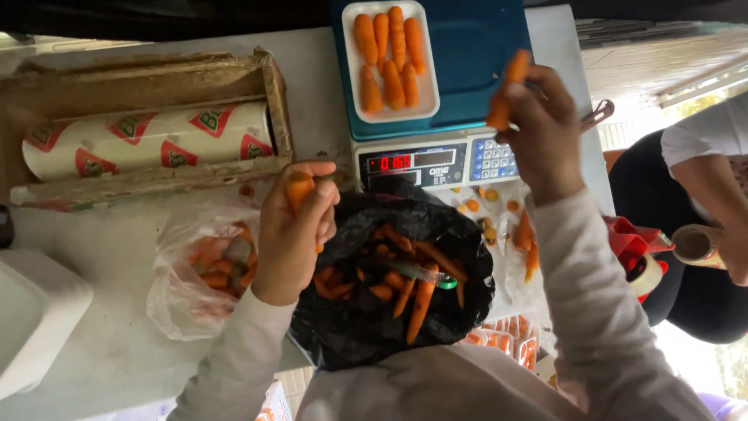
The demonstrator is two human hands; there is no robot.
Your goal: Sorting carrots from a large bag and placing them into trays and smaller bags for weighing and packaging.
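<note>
My left hand (292, 230) is closed around a carrot (298, 189), held above the table beside a black plastic bag (351, 327) full of carrots. My right hand (545, 129) holds another carrot (506, 90) up over the blue weighing scale (475, 54). A white foam tray (429, 101) with several carrots lies on the left part of the scale's platform. The scale's red-lit display (413, 162) and keypad face me.
A clear plastic bag (175, 300) with carrot scraps lies left of the black bag. A wooden holder carries a roll of printed film (148, 140). A white tray (31, 312) sits at left. Loose carrot pieces (526, 234) lie right. Another person (709, 187) stands at right holding a tape roll.
</note>
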